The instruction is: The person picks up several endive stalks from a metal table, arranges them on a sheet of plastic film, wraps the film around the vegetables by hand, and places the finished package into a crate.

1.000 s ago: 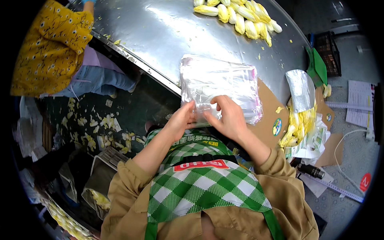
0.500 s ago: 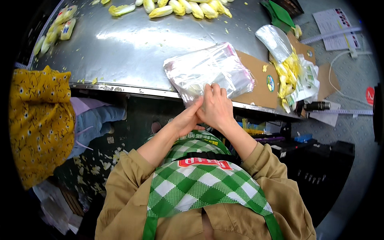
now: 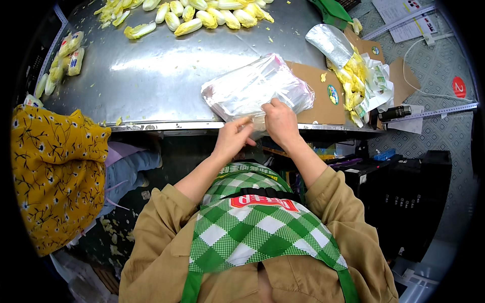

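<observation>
A stack of clear plastic bags [image 3: 247, 90] lies at the near edge of the metal table, its front corner hanging slightly over the rim. My right hand [image 3: 282, 124] is closed, its fingers pinching the near edge of a bag. Beside it, my left hand [image 3: 232, 140] has its thumb and fingers apart, with the fingertips next to the same loose plastic edge. Whether the left fingertips touch the film is hard to make out.
Endive heads [image 3: 207, 19] lie along the table's [image 3: 146, 86] far side. Wrapped packs [image 3: 76, 61] sit at the left, near a person in a yellow flowered garment [image 3: 63, 177]. Cardboard [image 3: 323, 108], yellow leaves [image 3: 353, 81] and a silvery scoop-shaped piece [image 3: 329, 43] are at the right.
My hands, together over the bag corner before, have separated. The right has moved slightly right and pinches the bag edge; the left has drawn away to the left with its fingers spread.
</observation>
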`<state>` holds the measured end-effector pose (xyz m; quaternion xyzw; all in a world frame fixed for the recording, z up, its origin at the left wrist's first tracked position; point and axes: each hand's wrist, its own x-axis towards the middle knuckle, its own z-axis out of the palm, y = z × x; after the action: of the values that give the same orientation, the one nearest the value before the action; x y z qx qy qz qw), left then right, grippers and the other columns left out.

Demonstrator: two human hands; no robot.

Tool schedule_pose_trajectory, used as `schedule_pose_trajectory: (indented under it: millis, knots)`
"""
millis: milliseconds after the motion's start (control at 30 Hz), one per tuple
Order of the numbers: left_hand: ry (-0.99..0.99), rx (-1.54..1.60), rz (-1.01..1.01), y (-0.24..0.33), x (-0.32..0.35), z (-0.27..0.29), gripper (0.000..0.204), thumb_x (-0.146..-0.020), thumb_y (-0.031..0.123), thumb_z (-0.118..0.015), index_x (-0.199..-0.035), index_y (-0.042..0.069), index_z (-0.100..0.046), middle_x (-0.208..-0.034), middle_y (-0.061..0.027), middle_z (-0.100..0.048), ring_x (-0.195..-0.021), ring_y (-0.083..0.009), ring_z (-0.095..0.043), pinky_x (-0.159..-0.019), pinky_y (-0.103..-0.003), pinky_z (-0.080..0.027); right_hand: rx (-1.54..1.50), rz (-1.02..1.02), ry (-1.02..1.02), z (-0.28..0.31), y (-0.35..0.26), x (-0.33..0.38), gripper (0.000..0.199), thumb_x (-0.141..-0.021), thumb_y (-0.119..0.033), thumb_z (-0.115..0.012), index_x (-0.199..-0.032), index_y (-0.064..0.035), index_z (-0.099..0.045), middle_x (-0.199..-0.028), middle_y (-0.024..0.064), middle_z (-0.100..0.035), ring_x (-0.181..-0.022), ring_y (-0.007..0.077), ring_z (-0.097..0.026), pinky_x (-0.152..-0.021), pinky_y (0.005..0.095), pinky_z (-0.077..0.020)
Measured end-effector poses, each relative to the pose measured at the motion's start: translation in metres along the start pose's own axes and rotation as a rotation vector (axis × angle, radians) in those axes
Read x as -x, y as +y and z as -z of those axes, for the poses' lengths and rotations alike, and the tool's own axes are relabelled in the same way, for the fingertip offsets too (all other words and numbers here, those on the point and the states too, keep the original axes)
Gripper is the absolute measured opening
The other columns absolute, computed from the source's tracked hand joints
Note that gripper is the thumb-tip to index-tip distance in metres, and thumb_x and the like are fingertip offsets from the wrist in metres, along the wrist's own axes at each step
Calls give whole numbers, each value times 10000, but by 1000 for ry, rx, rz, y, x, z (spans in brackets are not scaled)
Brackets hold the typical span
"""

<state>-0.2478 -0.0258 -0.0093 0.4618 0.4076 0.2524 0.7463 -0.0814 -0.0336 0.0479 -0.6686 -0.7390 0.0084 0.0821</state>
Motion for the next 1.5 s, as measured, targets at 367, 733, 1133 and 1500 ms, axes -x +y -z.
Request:
schedule_pose_trajectory:
  millis: [367, 733, 1133, 1500]
  knots:
    - [443, -437, -356, -11, -7, 0, 284, -819, 75, -678, -1031, 56, -489, -853, -122, -674, -666, -325, -642, -643, -419, -500, -59, 87, -94, 29, 25, -7, 100, -759, 18, -583, -832, -14, -643, -836, 166, -597, -813, 375, -642, -727, 455, -529]
    - [454, -808, -568, -5, -22, 12, 321, -749, 7, -673, -1007, 82, -499, -948, -150, -556, -827, -392, -617, -682, -475, -506, -166, 223, -100, 58, 43, 7, 197, -748, 31, -571, -910, -23, -670, -808, 144, -585, -810, 354, -642, -697, 445, -523]
    - [329, -177, -206, 6, 14, 2, 162, -933, 113, -603, -1054, 29, -671, -932, -88, -691, -780, -201, -677, -701, -323, -518, -324, 86, 18, 75, 62, 11, 267, -769, 70, -600, -969, -68, -714, -814, 121, -610, -767, 336, -643, -674, 398, -522]
    - [298, 748, 214, 11, 12, -44, 384, -910, 171, -694, -1226, 5, -552, -1129, -71, -625, -1009, -195, -621, -793, -385, -516, -139, 205, -50, 38, -19, 59, 359, -752, -111, -674, -1090, -8, -606, -924, 101, -565, -886, 272, -616, -689, 360, -536]
